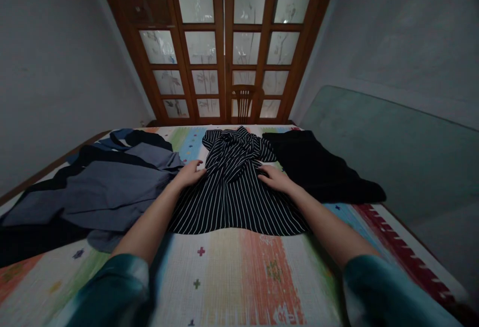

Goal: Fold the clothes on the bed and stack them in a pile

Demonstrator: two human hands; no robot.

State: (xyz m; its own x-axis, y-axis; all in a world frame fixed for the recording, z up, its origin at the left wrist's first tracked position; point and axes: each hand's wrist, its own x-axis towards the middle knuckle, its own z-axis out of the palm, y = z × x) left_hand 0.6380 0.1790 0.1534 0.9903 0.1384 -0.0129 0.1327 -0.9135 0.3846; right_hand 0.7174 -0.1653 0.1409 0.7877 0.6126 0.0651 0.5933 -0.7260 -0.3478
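Observation:
A black garment with thin white stripes (235, 202), perhaps a dress or blouse, lies spread on the bed with its wide hem toward me. Its upper part is bunched, and short sleeves stick out on both sides. My left hand (190, 174) rests at the garment's left edge near the waist, fingers apart. On the opposite edge lies my right hand (276, 178), its fingers also apart and touching the striped cloth. Neither hand visibly grips the fabric, though some fingertips are hard to make out.
Grey and dark clothes (112, 187) are heaped at the left. Folded black cloth (318, 167) lies at the right. Under everything is a colourful patterned bedsheet (232, 272). A pale green panel (389, 152) leans on the right wall; a wooden chair (244, 101) stands before glazed doors (224, 43).

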